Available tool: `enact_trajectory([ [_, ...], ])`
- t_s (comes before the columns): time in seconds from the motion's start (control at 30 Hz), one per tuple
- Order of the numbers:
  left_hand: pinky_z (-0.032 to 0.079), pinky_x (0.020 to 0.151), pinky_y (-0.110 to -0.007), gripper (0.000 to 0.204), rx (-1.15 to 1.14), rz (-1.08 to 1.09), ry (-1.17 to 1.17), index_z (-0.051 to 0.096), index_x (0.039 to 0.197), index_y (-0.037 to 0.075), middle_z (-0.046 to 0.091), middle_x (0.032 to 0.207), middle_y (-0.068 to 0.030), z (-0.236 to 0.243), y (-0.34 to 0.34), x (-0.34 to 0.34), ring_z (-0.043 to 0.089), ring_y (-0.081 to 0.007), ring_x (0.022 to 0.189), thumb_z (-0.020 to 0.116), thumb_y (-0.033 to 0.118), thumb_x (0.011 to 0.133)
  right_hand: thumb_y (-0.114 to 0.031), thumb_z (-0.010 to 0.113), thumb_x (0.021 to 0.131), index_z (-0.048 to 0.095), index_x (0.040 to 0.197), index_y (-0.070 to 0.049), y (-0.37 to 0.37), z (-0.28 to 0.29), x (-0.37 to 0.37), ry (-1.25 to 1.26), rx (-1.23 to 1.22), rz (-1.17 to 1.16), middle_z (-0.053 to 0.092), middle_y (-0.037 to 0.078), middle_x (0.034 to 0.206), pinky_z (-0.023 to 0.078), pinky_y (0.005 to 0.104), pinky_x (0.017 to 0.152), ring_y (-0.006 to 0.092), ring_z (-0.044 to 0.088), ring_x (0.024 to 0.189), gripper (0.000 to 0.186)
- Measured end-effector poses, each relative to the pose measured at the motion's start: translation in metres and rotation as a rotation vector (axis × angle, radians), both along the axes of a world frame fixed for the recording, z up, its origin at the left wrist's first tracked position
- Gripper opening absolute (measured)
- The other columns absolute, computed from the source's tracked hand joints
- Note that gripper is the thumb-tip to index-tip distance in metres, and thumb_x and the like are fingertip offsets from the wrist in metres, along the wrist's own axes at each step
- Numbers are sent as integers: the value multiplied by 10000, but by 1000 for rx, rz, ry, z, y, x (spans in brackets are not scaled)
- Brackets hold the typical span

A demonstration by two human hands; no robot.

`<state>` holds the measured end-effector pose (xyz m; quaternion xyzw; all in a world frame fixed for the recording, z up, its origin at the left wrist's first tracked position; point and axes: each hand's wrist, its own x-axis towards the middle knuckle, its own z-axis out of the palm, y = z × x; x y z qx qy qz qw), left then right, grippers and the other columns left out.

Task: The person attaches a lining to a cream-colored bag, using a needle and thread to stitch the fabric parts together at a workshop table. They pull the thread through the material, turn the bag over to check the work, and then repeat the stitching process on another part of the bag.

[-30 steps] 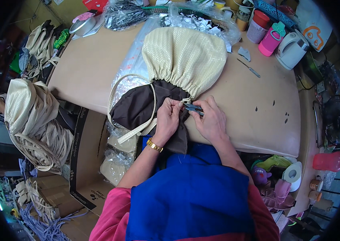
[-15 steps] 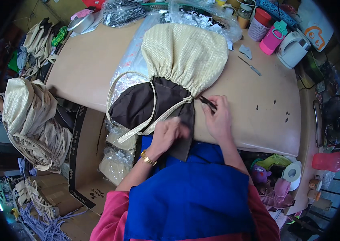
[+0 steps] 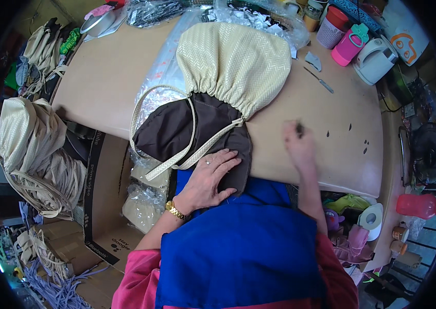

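Note:
A cream woven bag (image 3: 233,67) with a gathered edge lies on the table, its dark brown lining (image 3: 176,129) turned out toward me. A narrow cream strap (image 3: 192,149) loops over the lining. My left hand (image 3: 211,177) rests flat on the near part of the lining, fingers spread, a ring and a gold watch showing. Off to the right of the bag, my right hand (image 3: 300,147) is closed over the tan table top and smeared by motion. In it is a small dark tool (image 3: 299,130), which looks like thread snips; most of it is hidden.
A thin pointed tool (image 3: 318,80) lies on the tan table (image 3: 341,159). Bottles and a white kettle (image 3: 376,61) stand at the back right. More cream bags (image 3: 32,139) are piled at the left, beside an open cardboard box (image 3: 107,195). Plastic-wrapped goods line the far edge.
My right hand has drawn away from the strap's end at the gathered edge, moving right with the dark tool. My left hand has opened and come down flat on the lining.

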<state>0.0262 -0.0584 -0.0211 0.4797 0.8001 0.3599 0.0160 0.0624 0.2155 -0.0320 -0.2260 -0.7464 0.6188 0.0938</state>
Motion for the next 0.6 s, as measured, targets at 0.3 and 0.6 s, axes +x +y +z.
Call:
enact_trajectory([
  [0.3, 476, 846, -278, 62, 436, 104, -695, 639, 946, -7, 683, 1064, -92, -17, 10, -8, 640, -149, 975, 623, 18, 891, -38, 720, 810, 635, 1097, -21, -55, 38, 8, 409, -14, 400, 609, -9, 896, 438, 239, 671, 89, 537, 745, 300],
  [0.6, 453, 837, -214, 387, 636, 183, -935, 530, 1302, -7, 658, 1011, -26, 17, 10, 0, 588, -70, 893, 606, 101, 938, -189, 746, 851, 614, 724, -3, -86, 22, -22, 232, 70, 309, 497, -12, 573, 389, 257, 559, 53, 441, 589, 261],
])
